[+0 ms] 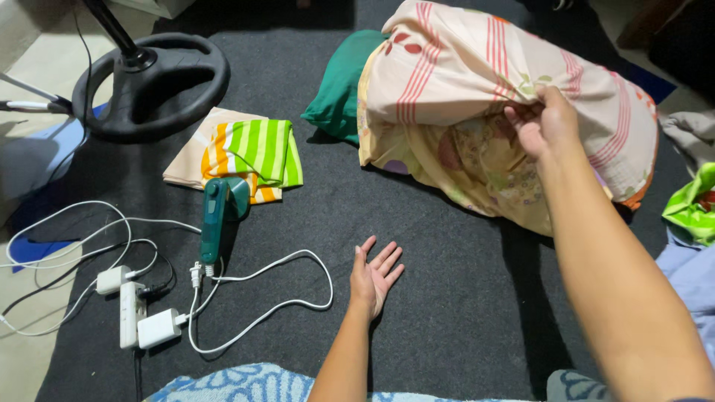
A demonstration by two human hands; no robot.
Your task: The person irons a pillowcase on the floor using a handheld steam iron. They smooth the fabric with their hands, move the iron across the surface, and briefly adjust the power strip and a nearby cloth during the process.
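On the dark carpet (447,298), left hand (375,277) rests flat, spread for support; right hand (547,119) pinches the striped pillowcase (462,67), lifting it.

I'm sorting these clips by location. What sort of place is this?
Probably a room in a home, with work done on the floor: a dark carpet, a pillow gripped by the right hand, folded cloths beside a handheld iron, and a fan base.
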